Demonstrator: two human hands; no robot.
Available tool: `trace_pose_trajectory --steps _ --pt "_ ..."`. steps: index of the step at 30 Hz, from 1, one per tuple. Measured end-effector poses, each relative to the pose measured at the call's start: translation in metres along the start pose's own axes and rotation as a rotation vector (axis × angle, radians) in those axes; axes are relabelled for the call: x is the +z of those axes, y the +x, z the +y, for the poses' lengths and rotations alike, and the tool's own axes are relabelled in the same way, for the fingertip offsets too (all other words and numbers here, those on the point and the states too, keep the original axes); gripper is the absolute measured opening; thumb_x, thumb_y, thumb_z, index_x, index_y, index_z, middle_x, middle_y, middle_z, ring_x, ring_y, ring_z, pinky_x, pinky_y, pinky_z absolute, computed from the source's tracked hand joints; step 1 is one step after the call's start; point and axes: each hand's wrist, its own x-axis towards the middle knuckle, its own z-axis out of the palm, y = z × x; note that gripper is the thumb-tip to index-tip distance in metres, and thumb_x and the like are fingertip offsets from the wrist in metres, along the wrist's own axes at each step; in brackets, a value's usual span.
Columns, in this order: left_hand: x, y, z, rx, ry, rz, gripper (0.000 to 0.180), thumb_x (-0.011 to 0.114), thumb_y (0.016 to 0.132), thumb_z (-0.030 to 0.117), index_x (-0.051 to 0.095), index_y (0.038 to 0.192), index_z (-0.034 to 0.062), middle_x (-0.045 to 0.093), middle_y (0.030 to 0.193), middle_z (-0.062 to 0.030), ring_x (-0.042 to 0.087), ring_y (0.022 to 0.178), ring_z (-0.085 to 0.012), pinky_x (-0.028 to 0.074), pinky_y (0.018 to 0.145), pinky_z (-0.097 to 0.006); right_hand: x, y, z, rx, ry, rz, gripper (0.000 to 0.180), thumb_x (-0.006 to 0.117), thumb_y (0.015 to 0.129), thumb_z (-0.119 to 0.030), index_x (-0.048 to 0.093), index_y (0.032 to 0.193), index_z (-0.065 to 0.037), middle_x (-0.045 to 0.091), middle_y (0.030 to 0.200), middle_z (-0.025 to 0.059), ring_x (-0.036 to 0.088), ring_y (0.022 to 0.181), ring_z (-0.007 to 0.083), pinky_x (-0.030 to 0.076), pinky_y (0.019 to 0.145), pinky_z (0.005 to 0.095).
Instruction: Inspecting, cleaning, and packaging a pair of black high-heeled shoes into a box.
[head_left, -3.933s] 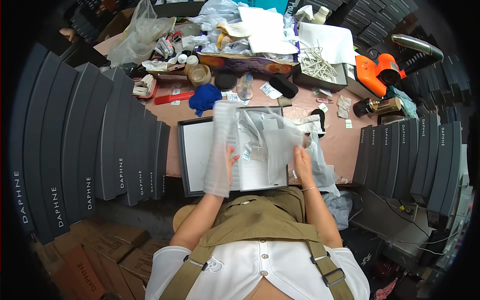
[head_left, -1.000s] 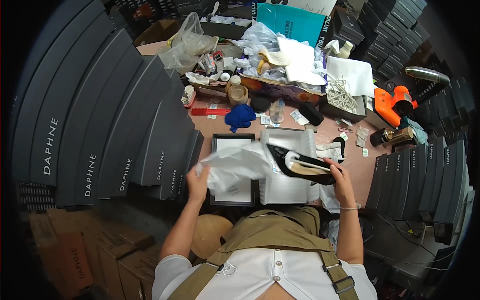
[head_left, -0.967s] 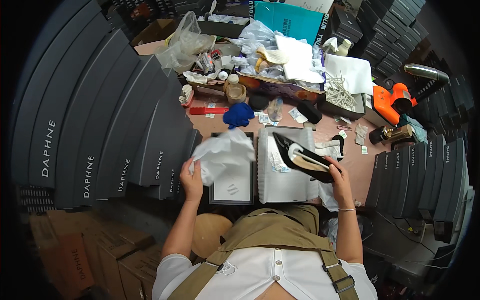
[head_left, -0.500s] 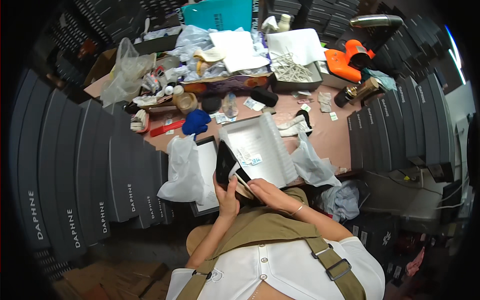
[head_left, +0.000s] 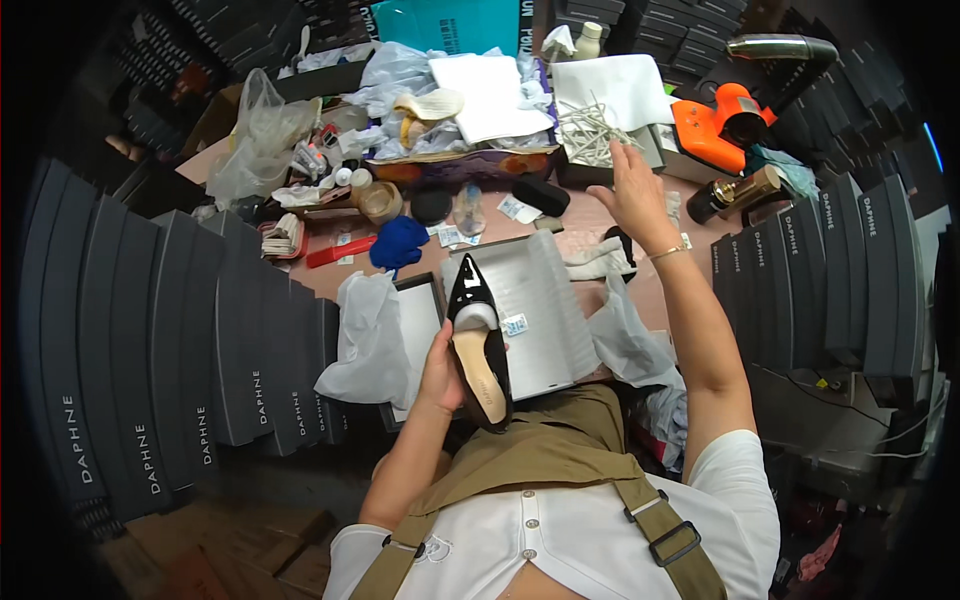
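- Centre of the frame: a pointed black shoe [head_left: 487,388] is held toe-up over the open box [head_left: 535,372], a pale wad [head_left: 477,317] lodged near its toe.
- Light and fairly stiff, by the look of it; the glossy toe is probably slippery and easily marked, so it is best gripped by the sides at the middle.
- And there it is clasped: by the left hand [head_left: 440,378], thumb at the near side, the other fingers mostly hidden beneath.
- Upper right of centre, the right hand [head_left: 640,203] is held out with fingers apart, nothing seen in it, by the white sticks [head_left: 588,130]; whether they are touched cannot be told.
- Left of centre, white tissue [head_left: 362,335] is heaped.
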Motion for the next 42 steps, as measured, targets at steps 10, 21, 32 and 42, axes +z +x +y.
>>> trace_pose_trajectory --steps 10,21,32,42 --pt "0.012 -0.04 -0.051 0.383 0.069 0.313 0.046 0.052 0.098 0.036 0.042 0.132 0.0073 0.052 0.125 -0.0079 0.05 0.117 -0.0204 0.041 0.1 -0.037 0.013 -0.137 -0.182 -0.135 0.546 -0.485 0.026 0.069 0.074 -0.023 0.055 0.082 -0.003 0.062 0.076 0.0152 0.065 0.066 0.0323 0.052 0.058 0.0407" --pt "-0.044 -0.056 -0.078 0.33 -0.213 0.335 0.051 0.047 0.098 0.044 0.039 0.135 0.0097 0.046 0.133 -0.0069 0.045 0.123 -0.0197 0.037 0.104 -0.036 0.02 -0.18 -0.211 -0.098 0.583 -0.555 0.017 0.062 0.076 -0.017 0.055 0.074 -0.002 0.061 0.068 0.0178 0.062 0.06 0.0358 0.049 0.053 0.0451" --pt "-0.04 -0.065 -0.036 0.209 -0.227 0.268 0.065 0.038 0.095 0.059 0.049 0.127 0.0035 0.06 0.116 -0.0166 0.059 0.105 -0.0287 0.048 0.093 -0.045 0.019 -0.133 -0.176 -0.247 0.537 -0.455 0.023 0.068 0.08 -0.027 0.058 0.086 -0.007 0.062 0.081 0.0079 0.063 0.069 0.03 0.05 0.059 0.0413" --pt "-0.034 -0.067 -0.07 0.115 -0.149 0.317 0.067 0.033 0.095 0.062 0.048 0.129 0.0058 0.056 0.124 -0.0129 0.054 0.115 -0.0266 0.043 0.1 -0.043 0.022 -0.173 -0.194 -0.652 0.573 -0.47 0.014 0.063 0.076 -0.018 0.055 0.079 -0.007 0.056 0.069 0.0054 0.06 0.062 0.0229 0.047 0.055 0.0347"
